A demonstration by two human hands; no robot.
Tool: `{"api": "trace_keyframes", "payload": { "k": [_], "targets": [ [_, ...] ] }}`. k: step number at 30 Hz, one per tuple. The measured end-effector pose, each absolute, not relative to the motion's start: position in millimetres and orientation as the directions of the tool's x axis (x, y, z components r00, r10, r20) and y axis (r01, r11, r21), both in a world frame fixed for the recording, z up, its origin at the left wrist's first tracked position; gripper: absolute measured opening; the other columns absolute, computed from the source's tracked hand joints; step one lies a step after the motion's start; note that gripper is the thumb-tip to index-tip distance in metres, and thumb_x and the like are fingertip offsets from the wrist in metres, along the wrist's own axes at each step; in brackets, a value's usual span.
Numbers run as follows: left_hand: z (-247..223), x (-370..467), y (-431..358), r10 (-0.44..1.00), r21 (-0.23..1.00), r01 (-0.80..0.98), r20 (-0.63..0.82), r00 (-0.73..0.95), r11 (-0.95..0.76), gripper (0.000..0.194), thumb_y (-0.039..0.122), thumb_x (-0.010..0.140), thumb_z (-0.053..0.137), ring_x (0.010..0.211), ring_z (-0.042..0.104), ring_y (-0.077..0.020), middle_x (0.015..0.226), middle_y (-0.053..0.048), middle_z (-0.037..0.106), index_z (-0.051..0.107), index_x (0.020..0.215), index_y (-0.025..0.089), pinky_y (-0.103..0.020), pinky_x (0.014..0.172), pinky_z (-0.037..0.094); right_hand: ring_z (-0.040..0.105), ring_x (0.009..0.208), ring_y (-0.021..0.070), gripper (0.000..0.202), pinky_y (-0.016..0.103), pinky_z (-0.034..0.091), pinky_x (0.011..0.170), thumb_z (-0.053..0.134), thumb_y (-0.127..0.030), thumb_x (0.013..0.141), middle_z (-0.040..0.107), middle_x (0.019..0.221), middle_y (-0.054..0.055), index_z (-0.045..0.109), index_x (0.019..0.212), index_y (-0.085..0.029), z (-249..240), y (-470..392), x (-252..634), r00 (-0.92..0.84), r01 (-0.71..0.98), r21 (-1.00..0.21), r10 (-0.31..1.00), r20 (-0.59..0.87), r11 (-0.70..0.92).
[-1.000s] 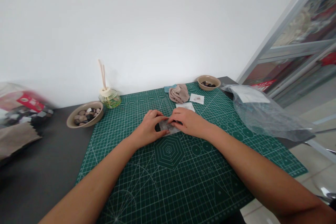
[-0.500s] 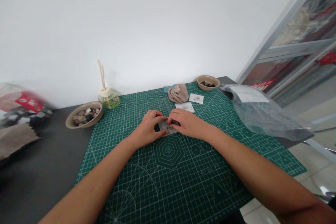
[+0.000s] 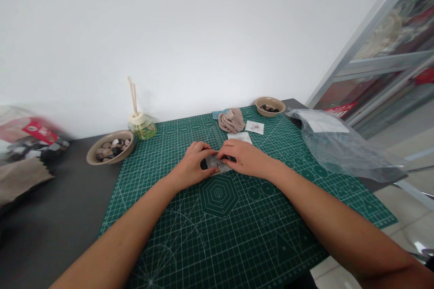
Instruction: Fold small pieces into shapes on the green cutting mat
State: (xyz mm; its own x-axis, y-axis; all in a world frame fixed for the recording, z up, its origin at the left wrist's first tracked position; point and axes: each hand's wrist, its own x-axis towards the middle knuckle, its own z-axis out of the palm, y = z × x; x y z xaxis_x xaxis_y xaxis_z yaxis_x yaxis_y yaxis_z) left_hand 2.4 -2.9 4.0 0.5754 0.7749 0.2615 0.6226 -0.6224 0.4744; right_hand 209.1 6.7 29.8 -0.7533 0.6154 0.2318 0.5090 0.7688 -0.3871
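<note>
A small greyish flat piece (image 3: 214, 162) lies on the green cutting mat (image 3: 190, 235), between my two hands. My left hand (image 3: 194, 165) grips its left part, with thumb at the near edge and fingers at the far edge. My right hand (image 3: 242, 157) has its fingers bent together over the right part of the piece. Whatever those fingertips may pinch is too small to tell. Just behind my right hand lies a white card (image 3: 240, 137), partly covered by it.
Behind are a beige cloth (image 3: 231, 121), another white card (image 3: 254, 127) and a bowl of dark stones (image 3: 270, 100). At left stand a stone-filled bowl (image 3: 118, 159) and a reed diffuser (image 3: 144, 127). A clear plastic bag (image 3: 339, 149) lies at right.
The whole view has shifted very slightly. My right fingertips have moved a little on the greyish piece, and slightly more of it shows; my left hand keeps its grip.
</note>
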Motion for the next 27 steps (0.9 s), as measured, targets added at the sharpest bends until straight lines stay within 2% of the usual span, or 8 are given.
{"api": "trace_keyframes", "payload": {
  "k": [5,10,17,23,27],
  "targets": [
    [2.5,1.5,-2.2,0.770,0.458,0.627,0.264,0.581,-0.630,0.034,0.029,0.074,0.071,0.103,0.045,-0.0256,0.106,-0.007,0.051,0.062,0.105,0.019,-0.042,0.092,0.041,0.053,0.081,0.0171,0.013,0.029,0.042,0.072,0.056,-0.007,0.082,0.057,0.087,0.005,0.063,0.088,-0.015,26.2,5.4,204.3,-0.770,0.469,-0.392,0.584,0.259,0.792],
    [2.4,0.8,-2.4,0.769,0.455,0.628,0.263,0.582,-0.631,0.037,0.029,0.074,0.070,0.103,0.045,-0.0252,0.106,-0.007,0.051,0.061,0.109,0.019,-0.041,0.091,0.041,0.054,0.084,0.0180,0.012,0.030,0.042,0.076,0.057,-0.007,0.083,0.057,0.088,0.005,0.063,0.089,-0.015,24.9,8.8,207.2,-0.741,0.506,-0.391,0.619,0.260,0.769],
    [1.5,1.4,-1.5,0.765,0.447,0.627,0.272,0.584,-0.638,0.034,0.029,0.074,0.071,0.103,0.046,-0.0255,0.106,-0.007,0.051,0.062,0.104,0.018,-0.041,0.091,0.041,0.054,0.080,0.0166,0.012,0.028,0.043,0.073,0.058,-0.006,0.081,0.058,0.087,0.005,0.064,0.088,-0.014,24.3,4.8,201.0,-0.765,0.467,-0.422,0.594,0.247,0.777],
    [4.6,2.5,-2.8,0.780,0.462,0.639,0.237,0.578,-0.614,0.039,0.027,0.074,0.071,0.103,0.045,-0.0256,0.106,-0.007,0.051,0.061,0.109,0.018,-0.042,0.091,0.041,0.054,0.084,0.0188,0.011,0.030,0.041,0.075,0.057,-0.007,0.081,0.059,0.087,0.005,0.060,0.087,-0.014,23.9,8.7,208.9,-0.718,0.535,-0.389,0.646,0.258,0.750],
    [4.8,2.2,-3.2,0.785,0.466,0.644,0.228,0.576,-0.607,0.039,0.027,0.074,0.071,0.104,0.044,-0.0260,0.107,-0.008,0.050,0.061,0.110,0.018,-0.043,0.092,0.041,0.053,0.081,0.0179,0.010,0.029,0.040,0.072,0.057,-0.006,0.080,0.058,0.084,0.004,0.056,0.085,-0.015,25.0,7.6,208.2,-0.693,0.548,-0.422,0.675,0.254,0.722]
  ]
}}
